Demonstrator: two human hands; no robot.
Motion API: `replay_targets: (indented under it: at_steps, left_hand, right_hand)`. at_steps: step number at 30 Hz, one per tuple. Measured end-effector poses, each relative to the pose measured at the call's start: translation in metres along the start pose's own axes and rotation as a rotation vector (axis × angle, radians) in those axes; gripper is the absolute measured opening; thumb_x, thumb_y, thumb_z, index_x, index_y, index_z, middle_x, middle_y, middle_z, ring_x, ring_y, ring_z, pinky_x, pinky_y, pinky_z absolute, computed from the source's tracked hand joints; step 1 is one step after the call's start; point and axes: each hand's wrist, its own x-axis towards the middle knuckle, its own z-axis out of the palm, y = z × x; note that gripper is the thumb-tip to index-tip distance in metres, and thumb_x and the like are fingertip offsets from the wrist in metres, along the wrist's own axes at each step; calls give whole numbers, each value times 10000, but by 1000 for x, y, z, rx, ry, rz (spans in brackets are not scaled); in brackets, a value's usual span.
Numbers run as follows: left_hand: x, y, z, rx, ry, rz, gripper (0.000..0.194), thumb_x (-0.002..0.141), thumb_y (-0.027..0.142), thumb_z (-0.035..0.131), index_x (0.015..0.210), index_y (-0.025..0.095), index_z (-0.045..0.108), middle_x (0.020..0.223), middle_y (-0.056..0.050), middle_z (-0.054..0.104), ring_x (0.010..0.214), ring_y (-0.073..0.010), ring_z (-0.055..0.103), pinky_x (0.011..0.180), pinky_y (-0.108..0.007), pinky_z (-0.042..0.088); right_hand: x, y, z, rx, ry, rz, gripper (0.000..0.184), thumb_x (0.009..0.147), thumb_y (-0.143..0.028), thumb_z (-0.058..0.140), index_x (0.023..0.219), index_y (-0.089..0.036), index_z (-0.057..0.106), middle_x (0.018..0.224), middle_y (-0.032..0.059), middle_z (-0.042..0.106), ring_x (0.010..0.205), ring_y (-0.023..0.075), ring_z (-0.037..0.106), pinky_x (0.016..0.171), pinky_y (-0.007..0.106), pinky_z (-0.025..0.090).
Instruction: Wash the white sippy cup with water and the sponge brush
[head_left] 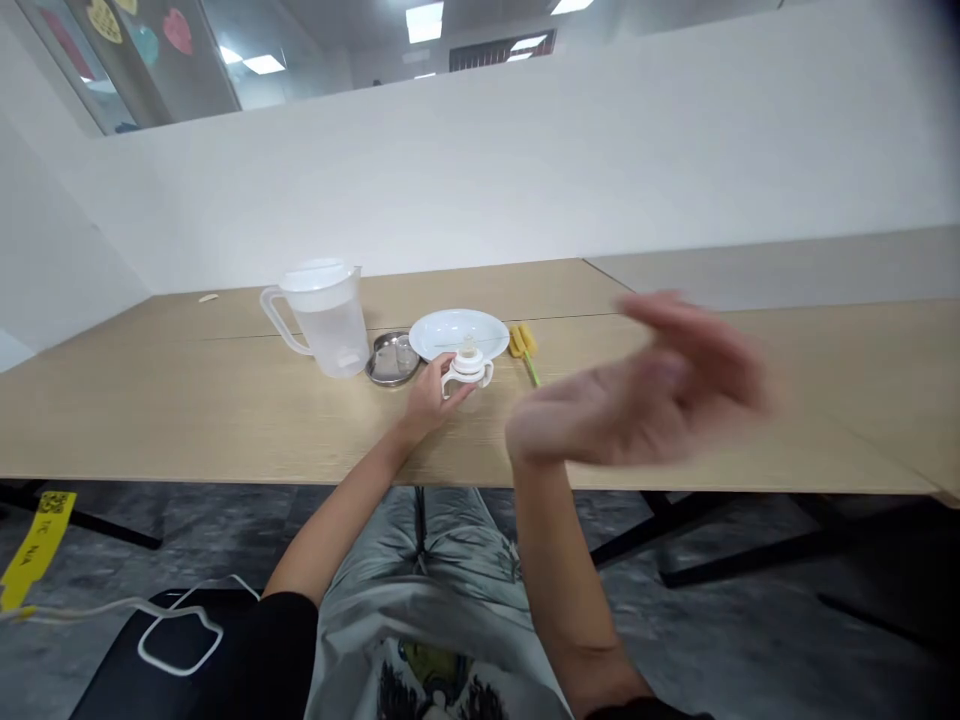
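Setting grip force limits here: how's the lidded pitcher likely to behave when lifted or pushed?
The pitcher looks like translucent plastic, so its wall may flex slightly when squeezed. A faint level line suggests liquid inside, so possibly heavy and sloshy. It stands tall with its handle on one side, so a high push could tip it.

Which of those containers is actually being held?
The small white-topped container with side handles, in the left hand; no hand holds the pitcher, metal dish or white plate.
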Motion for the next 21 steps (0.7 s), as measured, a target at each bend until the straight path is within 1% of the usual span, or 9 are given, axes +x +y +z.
replay_targets:
  at_steps: [2,3,6,9,11,13,15,18,21]
  left_hand:
    - [1,-1,0,1,-1,9,565,836,501,579,1258,169,404,1215,-148,578,1125,-250,589,962,-431,489]
    - [1,-1,-1,1,-3,12,563,834,490,586,1260,171,402,1211,-147,578,1121,-247,591,965,-426,487]
    - [1,-1,-2,-2,-8,22,557,844,467,586,1266,162,389,1217,-153,573,1122,-241,587,978,-417,475]
    - [1,1,-3,12,-10,33,544,862,474,559,1265,153,385,1230,-158,568,1147,-243,568,994,-417,460]
    - [2,2,-4,19,-13,45,539,869,486,542,1262,153,386,1245,-160,558,1161,-247,558,995,-417,458]
    - [3,3,-4,11,-17,55,541,873,493,533,1265,152,382,1257,-164,548,1166,-250,555,994,-417,457]
    - [3,1,-4,-12,-26,60,554,872,491,535,1278,152,368,1253,-171,548,1157,-253,561,988,-416,459]
    - [2,-3,-3,-39,-41,61,589,868,488,540,1305,154,330,1239,-180,554,1137,-259,572,970,-419,460]
    - [2,-4,-3,-53,-37,49,610,862,491,549,1312,152,314,1211,-179,571,1122,-264,579,958,-418,459]
  right_hand:
    - [12,8,11,-37,227,-58,475,927,-564,301,1252,-278,496,1138,51,578,1206,282,530,975,541,465]
    - [17,16,16,-75,185,-41,466,908,-571,360,1211,-258,525,1122,63,600,1174,268,553,996,523,459]
    - [21,47,21,-154,-41,51,445,842,-581,497,1090,-223,591,1066,84,657,1066,239,613,995,490,470]
    - [13,76,18,-145,-231,110,486,802,-559,570,1135,-204,576,1127,111,654,1055,232,627,979,467,482]
    - [4,87,15,-90,-322,126,518,790,-543,589,1180,-204,554,1149,115,651,1087,235,620,965,449,494]
    - [-4,93,15,-64,-335,123,527,795,-509,591,1221,-203,531,1185,118,637,1127,241,601,973,445,491]
    - [-10,94,15,-90,-306,93,539,806,-462,587,1266,-197,499,1218,126,621,1157,249,582,997,457,474]
    - [-19,93,15,-193,-276,-9,562,823,-402,565,1328,-190,439,1273,138,585,1206,266,543,1034,487,440]
    - [-25,91,12,-305,-222,-111,524,861,-354,496,1355,-198,413,1313,135,553,1224,268,524,1035,493,438]
